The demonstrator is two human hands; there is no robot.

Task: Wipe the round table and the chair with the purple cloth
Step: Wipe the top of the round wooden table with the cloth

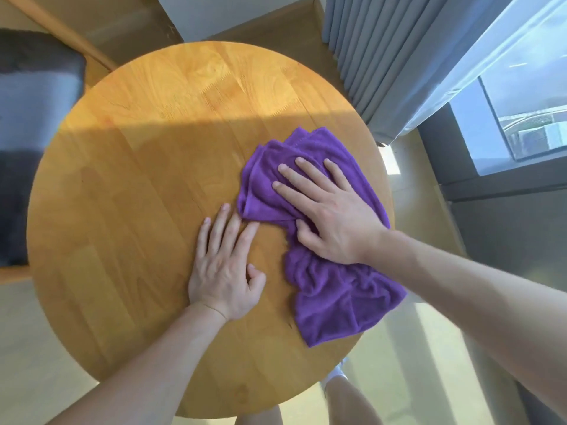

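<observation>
Purple cloth [322,240]: bunched under the right hand [331,216], its edge meeting the left fingertips.
Right fingers [294,191]: spread flat, pressing it.
Left hand [225,271]: flat on the counter [138,194], fingers straight, slightly apart.

Grey pleated curtains [377,56] hang at the upper right beside a window [521,118]. A dark cushion [33,142], perhaps on a seat, lies at left. Pale floor [414,378] spreads below.

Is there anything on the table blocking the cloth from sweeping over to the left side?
Only the person's own left hand, resting flat on the round table right beside the purple cloth, its fingertips at the cloth's edge. The right hand presses on the cloth. Beyond the left hand, the wood is bare.
</observation>
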